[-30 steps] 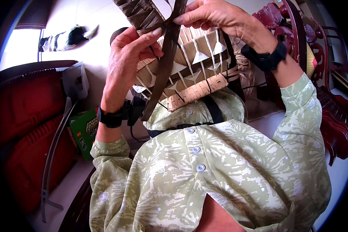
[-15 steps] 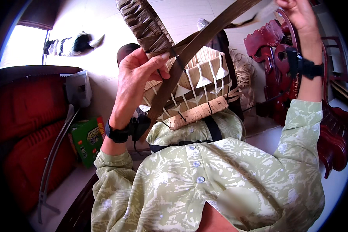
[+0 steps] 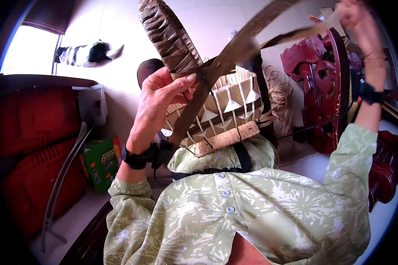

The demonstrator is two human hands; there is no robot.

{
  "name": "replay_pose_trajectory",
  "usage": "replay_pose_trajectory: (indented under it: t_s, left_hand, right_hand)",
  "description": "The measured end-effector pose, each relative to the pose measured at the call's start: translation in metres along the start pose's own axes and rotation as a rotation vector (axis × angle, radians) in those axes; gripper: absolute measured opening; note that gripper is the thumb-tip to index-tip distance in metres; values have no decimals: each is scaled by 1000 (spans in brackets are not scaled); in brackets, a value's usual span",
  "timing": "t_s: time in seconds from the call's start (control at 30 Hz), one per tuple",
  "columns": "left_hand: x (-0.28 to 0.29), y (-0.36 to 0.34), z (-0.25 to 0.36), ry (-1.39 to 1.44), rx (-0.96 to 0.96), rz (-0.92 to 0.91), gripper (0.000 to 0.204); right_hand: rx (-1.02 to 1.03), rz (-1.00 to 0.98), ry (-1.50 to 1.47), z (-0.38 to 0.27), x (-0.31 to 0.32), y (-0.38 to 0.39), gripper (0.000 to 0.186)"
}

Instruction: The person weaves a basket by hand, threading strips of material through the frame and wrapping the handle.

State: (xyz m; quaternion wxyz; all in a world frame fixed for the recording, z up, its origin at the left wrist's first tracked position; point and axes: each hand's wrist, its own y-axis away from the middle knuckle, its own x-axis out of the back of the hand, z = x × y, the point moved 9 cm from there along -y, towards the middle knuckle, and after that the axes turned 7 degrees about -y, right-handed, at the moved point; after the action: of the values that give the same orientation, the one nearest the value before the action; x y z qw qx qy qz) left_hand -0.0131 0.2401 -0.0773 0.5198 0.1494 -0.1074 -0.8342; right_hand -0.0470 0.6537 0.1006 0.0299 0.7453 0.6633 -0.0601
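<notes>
A woven straw basket (image 3: 223,106) rests on my lap, with white cord stitching, white triangle shapes and a plaited tan edge. Its arched handle (image 3: 169,35) is wrapped in overlapping brown strips. With thumb and fingers, my left hand (image 3: 159,95) pinches the wrapping at the handle's lower end. A long flat brown strip (image 3: 199,95) crosses in front of the basket from lower left to upper right. Far up at the right, my right hand (image 3: 362,28) is raised and closed on the end of a brown strip (image 3: 296,35) stretched toward the handle; motion smears its fingers.
A carved dark-red wooden chair (image 3: 320,84) stands on the right, beside a heap of loose straw strands (image 3: 279,90). Red upholstered-looking furniture (image 3: 35,119), a green box (image 3: 101,163) and a curved metal rod (image 3: 62,185) are left. A black-and-white animal (image 3: 86,53) lies on the floor.
My right hand has moved outward to the right, and the strip in it now stretches further across. The left hand keeps its pinch; hand and basket have shifted slightly downward in the picture.
</notes>
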Motion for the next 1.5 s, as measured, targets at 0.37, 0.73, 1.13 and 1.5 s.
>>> replay_pose_trajectory:
  t_s: [0.37,0.73,1.13,1.5]
  left_hand:
    - [-1,2,-4,41,-38,-8,13]
    - [-3,4,5,13,-69,-32,17]
    - [0,6,2,-35,-24,7,20]
    - [-2,5,-2,12,-71,-65,21]
  right_hand:
    - [-340,-252,-69,167,-212,44,33]
    - [176,300,102,66,51,-31,39]
    - [361,-495,793,124,-224,59,37]
    - [33,-725,887,137,-247,64,25]
